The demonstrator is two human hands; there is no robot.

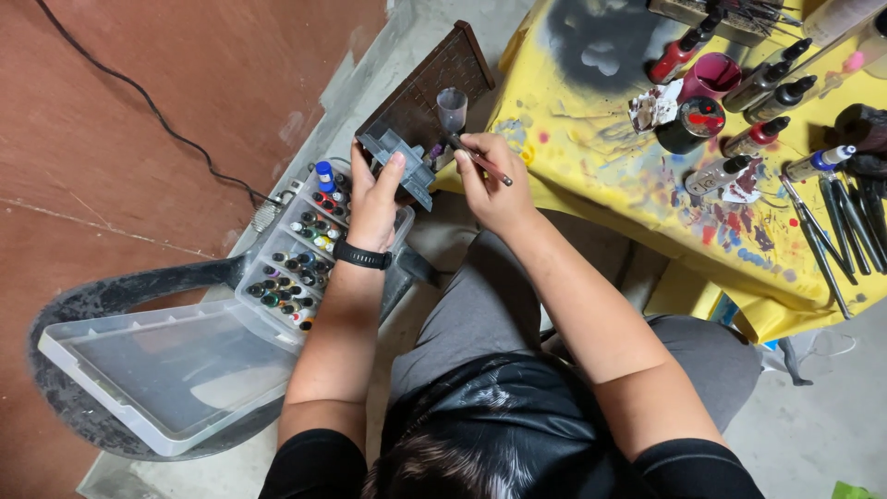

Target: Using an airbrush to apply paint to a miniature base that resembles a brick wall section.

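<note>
Right hand (pixel 494 176) pinches an airbrush (pixel 467 139), its body slanting toward ten o'clock onto the grey model piece (pixel 399 159), which the left hand (pixel 377 199) grips from seven o'clock.

— What's in your hands?

— My left hand (pixel 377 199) grips a grey model piece (pixel 399 164) on a brown tiled base (pixel 427 81); my right hand (pixel 490 180) pinches an airbrush (pixel 467 148), its clear cup (pixel 452 108) upright, just beside the model.

— And around you?

— An open clear case of small paint bottles (pixel 297 261) lies on a dark chair (pixel 120 296) at my left — squeeze bottles (pixel 758 85) stand on the paint-spattered yellow table (pixel 591 176) at my right.
</note>
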